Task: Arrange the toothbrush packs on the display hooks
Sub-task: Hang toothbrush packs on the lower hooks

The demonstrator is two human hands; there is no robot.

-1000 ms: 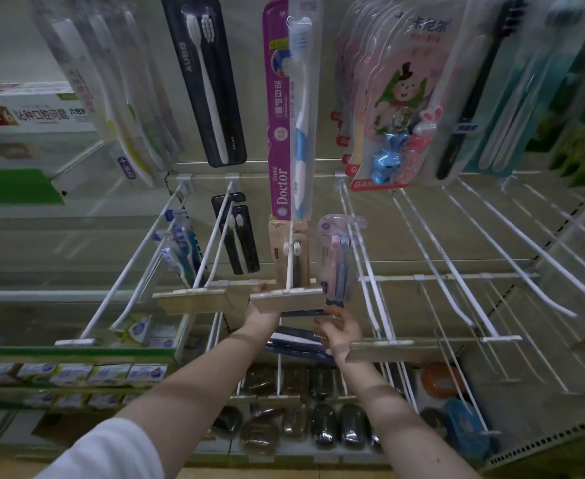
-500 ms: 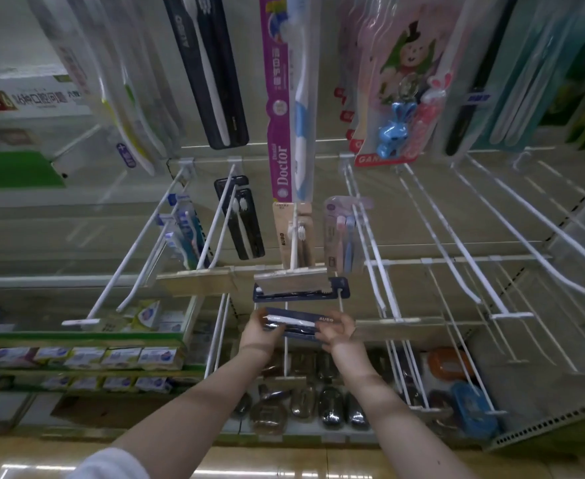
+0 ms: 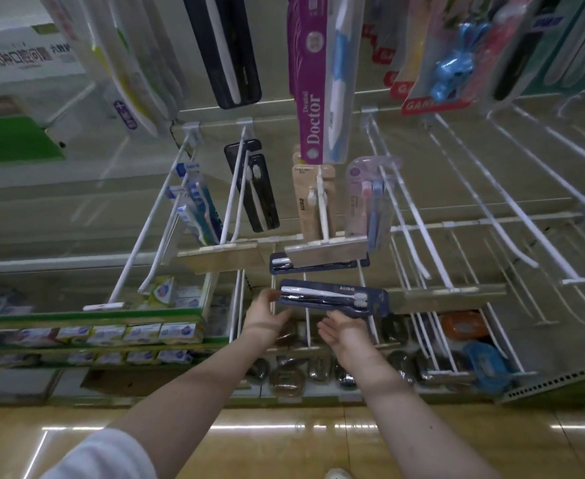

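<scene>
Both bare forearms reach up and forward from the bottom of the view, the left from about 7 o'clock with a white sleeve (image 3: 101,458) at its elbow end, the right from about 5 o'clock, and they converge near the centre. Between the hands is the dark blue toothbrush pack (image 3: 332,298), printed AUBO. It lies nearly flat with its long axis running 9 to 3 o'clock, the right end a little lower. The left hand (image 3: 265,314) pinches the pack's left end, thumb on the front face and fingers curled beneath. The right hand (image 3: 344,331) is turned palm up at 5 o'clock of the pack's middle. Its fingers are loosely spread and straight, touching the lower edge from below and not wrapped round it. The pack is in front of the white wires of a lower display hook (image 3: 306,326), but I cannot tell whether it is threaded on. At 12 o'clock of it a second dark blue pack (image 3: 318,267) hangs sideways, partly behind a price strip (image 3: 325,252). Higher, a tan pack (image 3: 304,205) hangs at 12, a black pack (image 3: 253,191) at 11 and a lilac pack (image 3: 360,198) at 1. Bare white hooks (image 3: 491,202) fan out toward 2 o'clock.
</scene>
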